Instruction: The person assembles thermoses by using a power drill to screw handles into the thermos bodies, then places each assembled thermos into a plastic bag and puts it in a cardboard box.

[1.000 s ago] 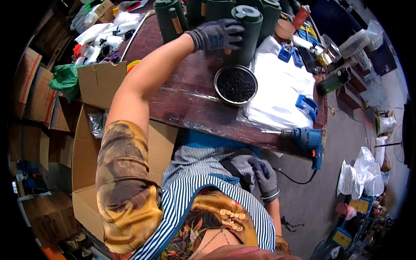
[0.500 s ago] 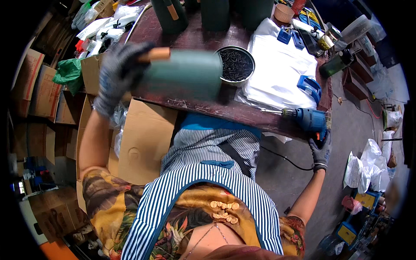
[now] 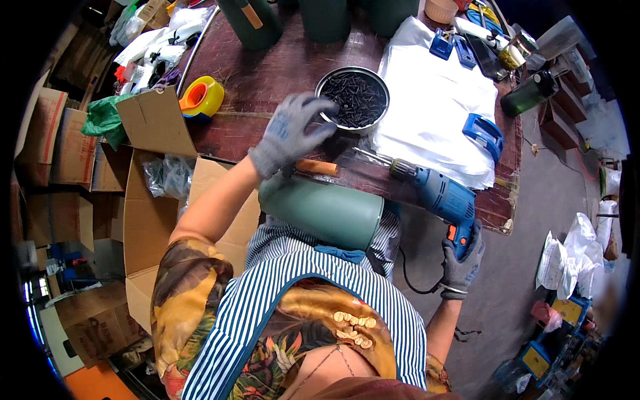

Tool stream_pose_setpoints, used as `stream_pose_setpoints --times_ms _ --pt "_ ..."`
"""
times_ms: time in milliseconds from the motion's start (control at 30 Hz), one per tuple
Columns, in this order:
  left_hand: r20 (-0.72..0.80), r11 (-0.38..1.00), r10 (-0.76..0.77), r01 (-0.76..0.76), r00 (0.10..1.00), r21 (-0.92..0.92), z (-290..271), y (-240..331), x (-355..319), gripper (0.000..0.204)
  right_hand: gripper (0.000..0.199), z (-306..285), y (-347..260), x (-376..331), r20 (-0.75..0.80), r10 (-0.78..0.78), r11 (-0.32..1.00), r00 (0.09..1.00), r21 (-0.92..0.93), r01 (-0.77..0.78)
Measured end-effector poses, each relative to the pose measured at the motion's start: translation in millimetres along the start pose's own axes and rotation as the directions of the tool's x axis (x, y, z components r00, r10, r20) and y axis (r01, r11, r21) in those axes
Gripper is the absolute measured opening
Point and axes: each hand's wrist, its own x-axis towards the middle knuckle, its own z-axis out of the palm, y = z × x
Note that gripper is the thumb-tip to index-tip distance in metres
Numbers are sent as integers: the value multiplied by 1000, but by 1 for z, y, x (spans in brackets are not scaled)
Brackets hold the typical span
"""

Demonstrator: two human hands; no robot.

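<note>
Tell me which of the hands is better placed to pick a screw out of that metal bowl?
Left. The left hand hovers at the rim of the metal bowl of dark screws, fingers spread. The right hand is lower down, gripping the blue drill, so it looks occupied.

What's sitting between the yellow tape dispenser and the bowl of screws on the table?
In the head view, only bare dark tabletop lies between the tape dispenser and the bowl; the gloved left hand reaches in just below.

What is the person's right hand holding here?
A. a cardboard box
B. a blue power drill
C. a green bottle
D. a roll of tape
B: the gloved right hand grips the handle of the blue power drill, whose bit points toward the metal bowl of dark screws, where the left hand reaches.
</note>
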Motion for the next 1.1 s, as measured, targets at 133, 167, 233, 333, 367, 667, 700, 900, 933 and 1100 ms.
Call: stream_pose_setpoints --times_ms 133,167,233,333,367,667,700,900,933,1100 --pt "-16 943 -64 66 998 328 29 13 70 36 84 1 -5 1 16 -17 999 1000 -33 17" --pt "-8 925 -97 93 995 369 39 15 76 35 83 0 -5 2 23 -12 999 1000 -29 13" --pt "2 882 -162 143 987 449 56 13 84 34 84 0 -3 2 32 -6 1000 999 -22 6" --pt "45 923 -247 221 968 314 53 -6 85 30 85 2 0 0 34 15 1000 999 24 -16" --pt "62 937 -252 228 966 265 54 -16 83 26 86 3 1 1 35 32 997 999 63 -34" --pt "-77 973 -179 188 981 135 54 -21 66 35 94 13 15 0 153 172 895 973 389 -219" --pt "-60 957 -177 187 982 223 56 -12 65 38 94 12 13 -1 157 182 892 971 388 -230" --pt "0 899 -246 228 969 374 61 -1 76 35 98 18 17 -8 145 240 860 960 426 -280" --pt "-4 915 -257 244 967 321 60 -6 76 33 98 19 17 -8 142 243 862 960 423 -280" --pt "-52 956 -281 284 958 69 66 -29 68 26 98 19 12 -7 165 274 861 947 397 -318"
